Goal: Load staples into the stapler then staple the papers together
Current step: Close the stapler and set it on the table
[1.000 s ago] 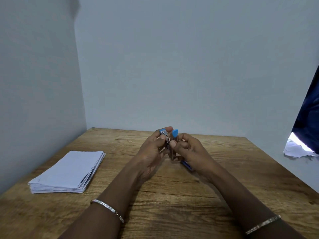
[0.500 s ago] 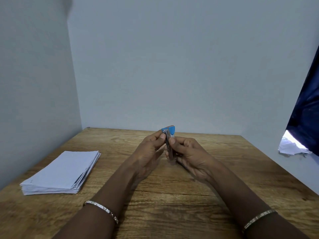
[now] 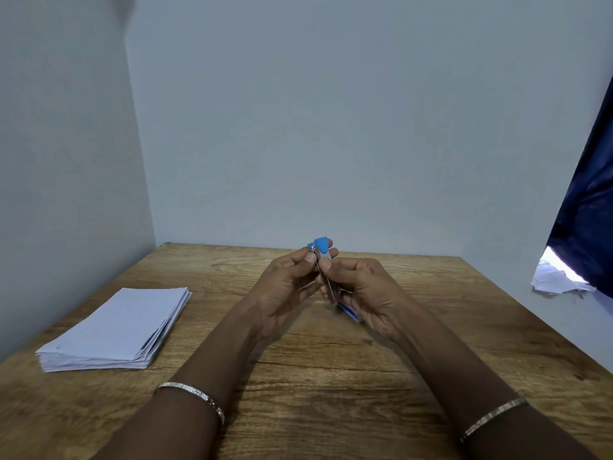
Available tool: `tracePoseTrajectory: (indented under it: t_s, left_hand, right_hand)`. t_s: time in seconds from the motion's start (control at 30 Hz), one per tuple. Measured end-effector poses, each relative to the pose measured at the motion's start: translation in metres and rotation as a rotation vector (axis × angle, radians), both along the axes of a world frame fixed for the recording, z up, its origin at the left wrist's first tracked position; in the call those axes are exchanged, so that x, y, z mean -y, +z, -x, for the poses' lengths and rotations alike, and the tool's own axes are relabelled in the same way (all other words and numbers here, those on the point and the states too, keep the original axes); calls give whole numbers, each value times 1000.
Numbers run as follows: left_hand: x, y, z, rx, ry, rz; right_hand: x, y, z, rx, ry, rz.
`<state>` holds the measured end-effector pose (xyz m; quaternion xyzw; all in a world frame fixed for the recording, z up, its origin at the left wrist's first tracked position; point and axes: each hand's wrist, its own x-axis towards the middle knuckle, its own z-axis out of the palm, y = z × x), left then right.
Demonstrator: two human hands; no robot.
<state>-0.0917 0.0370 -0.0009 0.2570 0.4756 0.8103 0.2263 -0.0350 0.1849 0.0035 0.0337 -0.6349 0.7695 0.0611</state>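
My left hand (image 3: 285, 287) and right hand (image 3: 361, 293), both clamped on the small blue stapler (image 3: 323, 270), hold it upright above the wooden table (image 3: 331, 376); the papers (image 3: 116, 330) lie stacked well to my left.

The left hand (image 3: 285, 287) and right hand (image 3: 361, 293) meet above the middle of the table (image 3: 331, 393), fingertips touching the stapler (image 3: 323, 270) between them. The stapler stands nearly upright — its top end above both thumbs, its lower end down by the right palm. The papers (image 3: 116, 330) lie flat on the table well to the left of the left hand, in one stack near the table's left edge. A wall (image 3: 331, 127) rises behind the hands, past the table's far edge — another wall (image 3: 59, 161) stands left of the papers. Far right of the right hand, off the table, hangs a cloth (image 3: 587, 210) with crumpled paper (image 3: 557, 280) below it.
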Motion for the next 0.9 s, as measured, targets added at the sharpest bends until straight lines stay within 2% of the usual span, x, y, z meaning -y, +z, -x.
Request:
tracePoseTrajectory:
  t_s: [0.1, 0.23, 0.3, 0.37, 0.53, 0.9]
  left_hand:
    - [-2, -5, 5, 14, 194, 83]
    - [-1, -11, 15, -9, 494, 238]
    - [1, -14, 18, -54, 597, 285]
    - [2, -16, 18, -120, 684, 334]
    - [3, -19, 18, -201, 757, 397]
    - [13, -25, 5, -302, 765, 519]
  right_hand:
    - [3, 0, 0, 25, -130, -94]
    - [9, -10, 4, -28, -568, -708]
    - [16, -15, 2, -55, -667, -971]
    - [23, -20, 2, -40, -704, -1117]
    - [32, -29, 2, -3, -679, -1269]
    - [44, -34, -3, 17, -718, -1334]
